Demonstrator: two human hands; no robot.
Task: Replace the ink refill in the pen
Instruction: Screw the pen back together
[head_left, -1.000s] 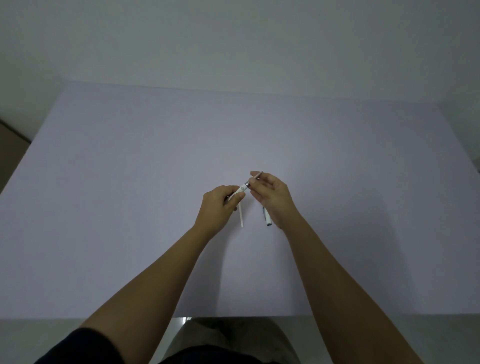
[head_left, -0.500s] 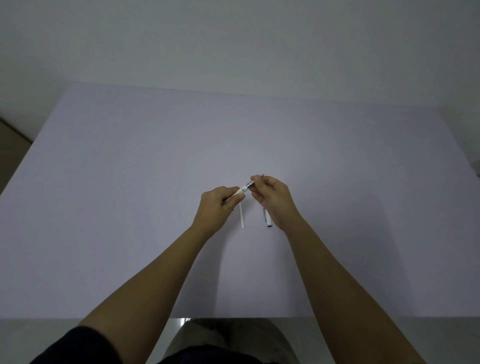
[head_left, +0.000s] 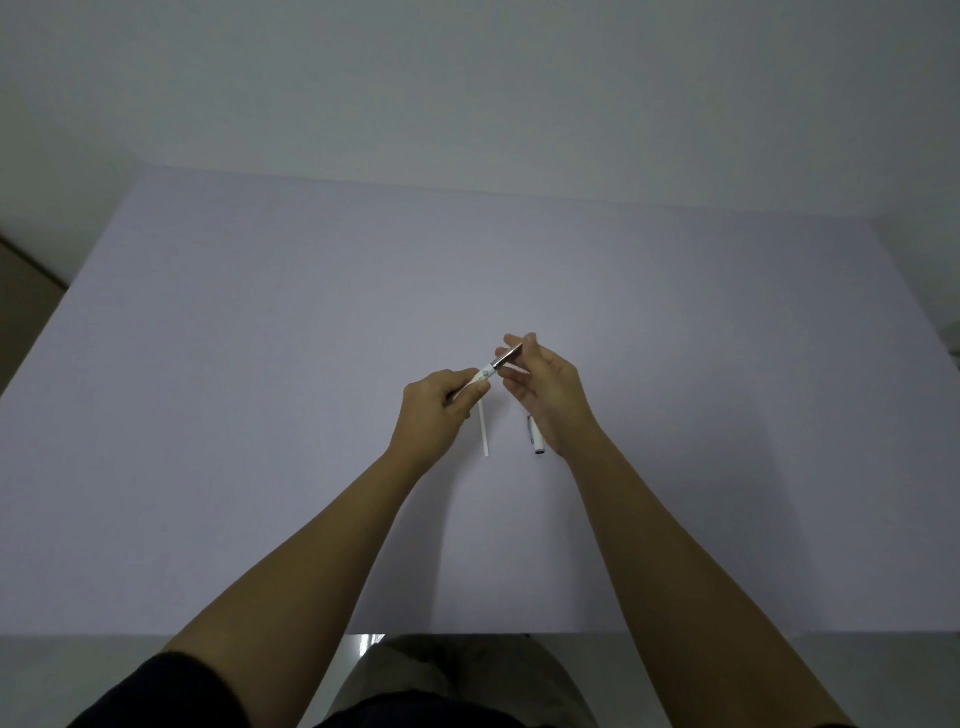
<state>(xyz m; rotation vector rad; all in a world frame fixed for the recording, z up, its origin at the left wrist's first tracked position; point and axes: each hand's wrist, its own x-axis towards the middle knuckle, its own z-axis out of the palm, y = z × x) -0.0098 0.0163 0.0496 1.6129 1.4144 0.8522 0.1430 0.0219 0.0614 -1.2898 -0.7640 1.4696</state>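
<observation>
I hold a white pen barrel (head_left: 482, 378) in my left hand (head_left: 435, 415), above the middle of the table. Its dark metal tip section (head_left: 508, 357) points up and right, pinched between the thumb and fingers of my right hand (head_left: 548, 395). A thin white refill (head_left: 484, 430) lies on the table below my hands, running towards me. A second white pen part with a dark end (head_left: 536, 441) lies just right of it, partly hidden under my right wrist.
The pale lavender table (head_left: 260, 364) stretches wide on all sides, with a plain wall behind it. Its near edge runs just above my lap.
My right fingers have spread a little and shifted along the metal tip section. The barrel stays in my left hand, and the parts on the table have not moved.
</observation>
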